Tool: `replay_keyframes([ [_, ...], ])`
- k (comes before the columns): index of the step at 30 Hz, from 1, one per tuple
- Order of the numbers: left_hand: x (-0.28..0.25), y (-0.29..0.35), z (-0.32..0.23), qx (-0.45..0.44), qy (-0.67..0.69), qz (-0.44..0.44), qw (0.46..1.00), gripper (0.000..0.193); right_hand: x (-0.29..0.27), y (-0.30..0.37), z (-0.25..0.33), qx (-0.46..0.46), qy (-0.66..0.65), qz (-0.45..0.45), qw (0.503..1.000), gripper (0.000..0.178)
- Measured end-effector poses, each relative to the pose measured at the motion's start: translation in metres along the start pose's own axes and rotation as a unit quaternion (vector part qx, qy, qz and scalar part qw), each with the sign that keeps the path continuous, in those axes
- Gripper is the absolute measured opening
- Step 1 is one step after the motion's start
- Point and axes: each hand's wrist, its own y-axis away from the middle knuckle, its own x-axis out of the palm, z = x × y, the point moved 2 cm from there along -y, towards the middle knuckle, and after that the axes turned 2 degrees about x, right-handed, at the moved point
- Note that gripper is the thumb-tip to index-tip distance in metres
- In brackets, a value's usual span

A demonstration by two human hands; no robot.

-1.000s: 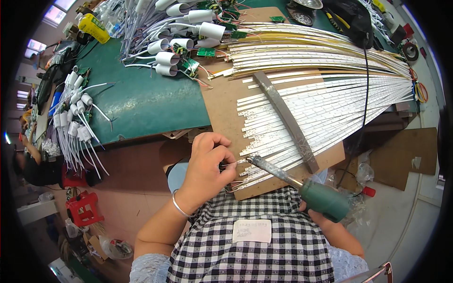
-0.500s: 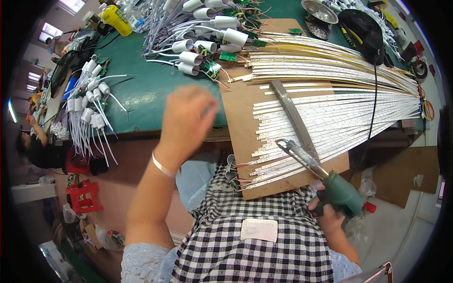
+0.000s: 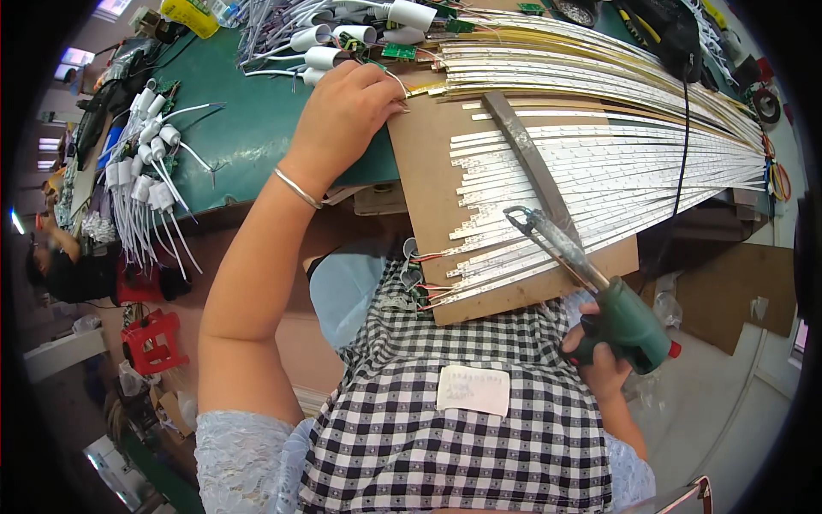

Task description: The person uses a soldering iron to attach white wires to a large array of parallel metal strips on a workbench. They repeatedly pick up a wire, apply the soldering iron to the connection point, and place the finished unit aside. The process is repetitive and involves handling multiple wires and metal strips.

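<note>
My left hand point(image 3: 344, 118) is at the left edge of a brown board point(image 3: 419, 184), next to the white lamp caps point(image 3: 325, 57). Its fingers are bent and pressed together by thin wires; what they hold is hidden behind them. In my right hand point(image 3: 599, 364) is a green soldering gun point(image 3: 632, 324) with a metal front end, pointing up and left over the strips. Many narrow white LED strips point(image 3: 548, 171) lie fanned out on the board, bundled at the right. A dark flat bar point(image 3: 531, 158) rests across them.
White caps with cables and green circuit boards point(image 3: 399, 51) are heaped at the back of the green table point(image 3: 257, 128). More capped cables point(image 3: 141, 180) hang over its left edge. A black cord point(image 3: 682, 154) crosses the strips. A red stool point(image 3: 154, 341) stands at lower left.
My left hand has moved away from me, up to the wires by the lamp caps, and its fingers have come together there. The soldering gun stays in my right hand. The whole view has shifted slightly.
</note>
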Motion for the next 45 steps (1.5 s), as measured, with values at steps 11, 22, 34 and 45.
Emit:
replay_keyframes([
  [11, -0.005, 0.001, 0.019, -0.060, 0.137, 0.104, 0.983, 0.010, 0.007, -0.003, 0.005, -0.003, 0.014, 0.007, 1.000, 0.063],
  [22, -0.032, 0.020, 0.013, -0.224, 0.324, -0.038, 0.918, 0.012, 0.013, -0.013, 0.010, -0.003, 0.011, 0.037, 0.999, 0.058],
  [34, -0.098, -0.006, -0.041, -0.162, 0.401, 0.050, 0.900, 0.008, 0.007, -0.003, 0.000, 0.040, -0.018, 0.032, 0.999, 0.060],
  [45, -0.044, 0.079, -0.140, -0.246, 0.246, 0.141, 0.927, 0.006, 0.006, -0.002, 0.004, 0.070, 0.002, 0.076, 0.995, 0.067],
])
